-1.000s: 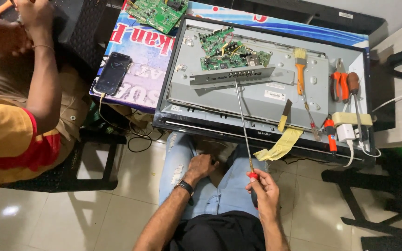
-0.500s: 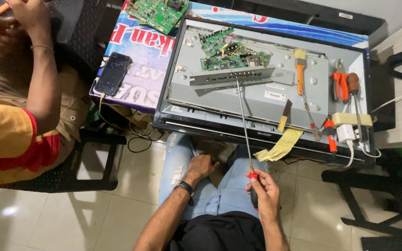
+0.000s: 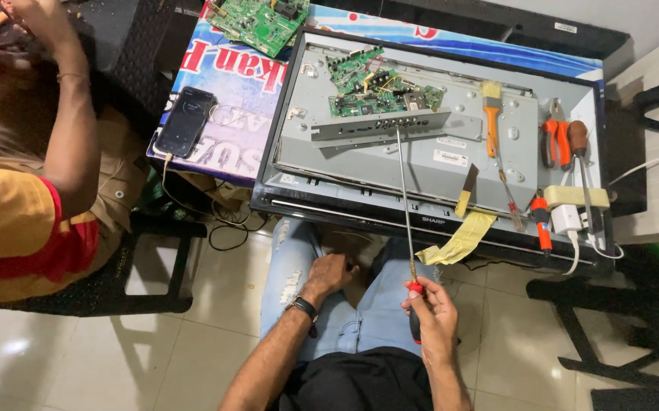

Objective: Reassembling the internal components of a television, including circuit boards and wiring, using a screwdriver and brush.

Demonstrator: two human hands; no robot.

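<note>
Tiled floor, opened television [image 3: 421,160] – right hand [image 3: 434,308] gripping long screwdriver [image 3: 405,205]

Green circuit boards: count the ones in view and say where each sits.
2. One green circuit board lies loose on the printed banner at the top, left of the opened television. The other circuit board is mounted on the television's metal back panel. Others may be hidden.

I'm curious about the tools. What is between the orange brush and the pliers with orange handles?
In the head view, only bare grey metal back panel lies between the orange brush and the pliers; no tool sits there.
</note>
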